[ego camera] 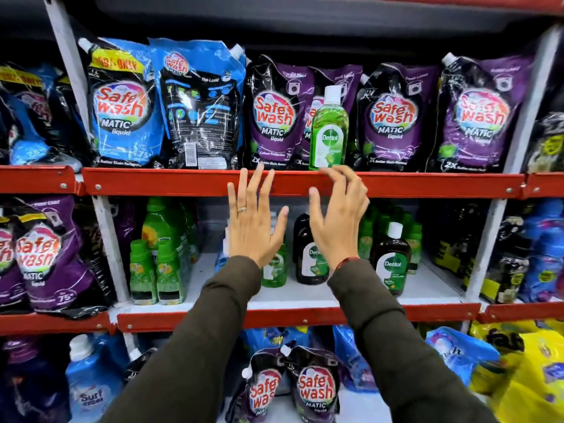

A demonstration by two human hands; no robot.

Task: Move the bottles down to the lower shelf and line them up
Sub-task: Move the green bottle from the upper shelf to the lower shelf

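Upper shelf (183,183) holds a green bottle (328,129) just above both empty, spread-open hands (297,221).

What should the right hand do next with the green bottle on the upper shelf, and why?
Probably close the right hand around the green Dettol bottle. It stands alone among pouches on the upper shelf; the fingertips are at its base and both hands look open. The left hand holds nothing.

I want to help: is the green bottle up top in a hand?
No, the green bottle stands alone on the upper shelf; both hands are open below it.
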